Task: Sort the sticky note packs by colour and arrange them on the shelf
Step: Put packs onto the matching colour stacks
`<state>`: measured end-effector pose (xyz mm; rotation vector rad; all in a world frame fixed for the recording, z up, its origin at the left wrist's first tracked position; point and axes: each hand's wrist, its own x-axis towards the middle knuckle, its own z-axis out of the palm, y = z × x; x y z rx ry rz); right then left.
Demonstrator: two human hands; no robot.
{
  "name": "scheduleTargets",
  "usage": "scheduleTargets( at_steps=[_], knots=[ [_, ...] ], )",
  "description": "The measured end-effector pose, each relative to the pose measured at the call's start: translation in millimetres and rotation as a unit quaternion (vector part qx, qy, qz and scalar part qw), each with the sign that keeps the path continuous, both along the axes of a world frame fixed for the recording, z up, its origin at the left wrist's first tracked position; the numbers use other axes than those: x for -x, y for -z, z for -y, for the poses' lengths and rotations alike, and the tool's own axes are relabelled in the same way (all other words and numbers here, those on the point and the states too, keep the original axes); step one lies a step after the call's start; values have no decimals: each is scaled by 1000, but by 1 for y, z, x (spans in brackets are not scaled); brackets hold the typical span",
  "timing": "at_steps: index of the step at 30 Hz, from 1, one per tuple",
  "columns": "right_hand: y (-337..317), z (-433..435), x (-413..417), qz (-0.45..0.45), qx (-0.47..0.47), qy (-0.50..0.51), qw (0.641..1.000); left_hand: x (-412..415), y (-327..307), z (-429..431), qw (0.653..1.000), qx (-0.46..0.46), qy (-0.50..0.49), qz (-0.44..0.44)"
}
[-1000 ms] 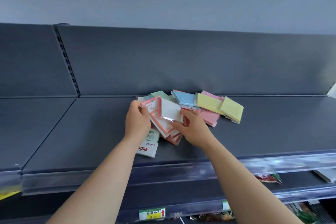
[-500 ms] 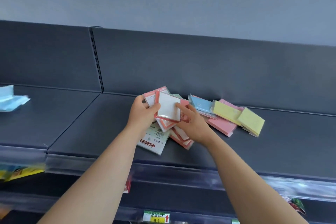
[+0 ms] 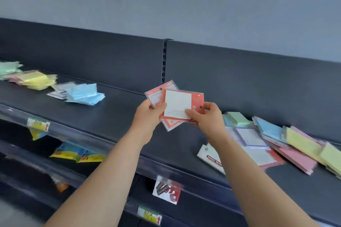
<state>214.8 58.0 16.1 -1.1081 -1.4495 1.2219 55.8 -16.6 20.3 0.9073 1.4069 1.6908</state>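
Both hands hold a small stack of red-bordered sticky note packs [image 3: 178,106] lifted above the dark shelf [image 3: 118,116]. My left hand [image 3: 149,116] grips the stack's left side and my right hand [image 3: 206,118] pinches its right edge. A mixed pile lies on the shelf at right: green packs [image 3: 237,119], blue packs [image 3: 269,129], yellow packs [image 3: 302,143], pink packs [image 3: 297,159], a purple-bordered pack [image 3: 249,137] and a white sticky note pack [image 3: 210,156]. Sorted piles sit far left: blue [image 3: 84,93], yellow [image 3: 36,80], green [image 3: 8,69].
A slotted upright [image 3: 164,61] divides the shelf's back panel. Lower shelves carry hanging goods: yellow-blue packets [image 3: 77,154] and a red-white packet [image 3: 167,191]. Price labels [image 3: 37,124] hang on the shelf's front rail. Bare shelf lies between the left piles and my hands.
Both hands lifted the red-bordered packs off the pile and carried them left. The view swung left, and the sorted piles at the far left came into sight.
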Motion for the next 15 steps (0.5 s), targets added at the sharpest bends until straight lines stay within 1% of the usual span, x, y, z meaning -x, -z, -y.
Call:
scheduleTargets(
  at_steps=[5, 10, 15],
  knots=[
    [-1, 22, 99, -1, 20, -54, 998, 93, -2, 32, 999, 35, 5, 0],
    [-7, 42, 196, 25, 7, -77, 997, 190, -6, 63, 997, 49, -64, -9],
    [-13, 62, 284, -2, 11, -107, 994, 281, -13, 85, 990, 70, -114, -50]
  ],
)
